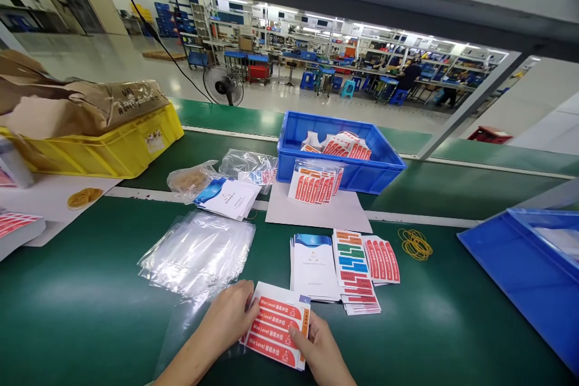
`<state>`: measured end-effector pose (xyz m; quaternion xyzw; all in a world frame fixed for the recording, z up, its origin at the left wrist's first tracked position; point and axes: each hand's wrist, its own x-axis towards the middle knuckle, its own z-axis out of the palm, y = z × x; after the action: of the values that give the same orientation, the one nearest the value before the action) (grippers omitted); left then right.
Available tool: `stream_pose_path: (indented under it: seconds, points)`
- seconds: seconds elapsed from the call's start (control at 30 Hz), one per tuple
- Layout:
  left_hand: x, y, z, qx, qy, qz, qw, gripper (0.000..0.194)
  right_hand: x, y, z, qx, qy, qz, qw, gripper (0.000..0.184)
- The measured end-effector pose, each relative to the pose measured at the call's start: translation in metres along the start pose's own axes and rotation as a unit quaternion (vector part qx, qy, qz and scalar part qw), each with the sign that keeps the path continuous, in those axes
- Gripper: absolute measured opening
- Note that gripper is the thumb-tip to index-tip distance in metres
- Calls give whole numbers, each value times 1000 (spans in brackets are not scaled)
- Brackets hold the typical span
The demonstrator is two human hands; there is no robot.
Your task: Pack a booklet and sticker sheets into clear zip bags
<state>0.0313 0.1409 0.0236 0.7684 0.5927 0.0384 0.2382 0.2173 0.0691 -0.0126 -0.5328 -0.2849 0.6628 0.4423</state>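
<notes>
My left hand (pixel 230 317) and my right hand (pixel 319 351) both grip a small stack of cards topped by a red-and-white "Max Level" sticker sheet (pixel 275 332), held low over the green table. A clear plastic bag (pixel 181 338) lies under my left hand. Just beyond are a stack of white booklets with blue tops (pixel 313 266), a pile of coloured label sheets (pixel 355 271) and a pile of red sticker sheets (pixel 382 260). A heap of clear bags (pixel 199 253) lies to the left.
A blue bin (pixel 339 157) with bagged sticker sets stands at the back, a bagged set (pixel 315 184) leaning on it. Yellow rubber bands (pixel 415 244) lie right; a blue lid or tray (pixel 529 271) sits far right. A yellow crate (pixel 99 145) stands back left.
</notes>
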Motion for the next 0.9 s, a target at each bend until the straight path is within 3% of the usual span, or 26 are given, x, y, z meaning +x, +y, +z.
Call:
stream_pose_path:
  seconds: [0.13, 0.3, 0.57, 0.9]
  points:
    - [-5, -2, -2, 33, -20, -20, 999, 19, 0, 3, -2, -9, 18, 0, 1000, 60]
    - [-6, -5, 1, 58, -43, -28, 997, 21, -2, 2, -5, -26, -8, 16, 999, 59]
    - [-16, 7, 12, 61, 10, -43, 997, 30, 1, 6, -13, -56, -50, 2, 997, 59]
    - [-8, 17, 22, 104, 46, -28, 993, 31, 1, 5, -22, 7, -77, 8, 997, 57]
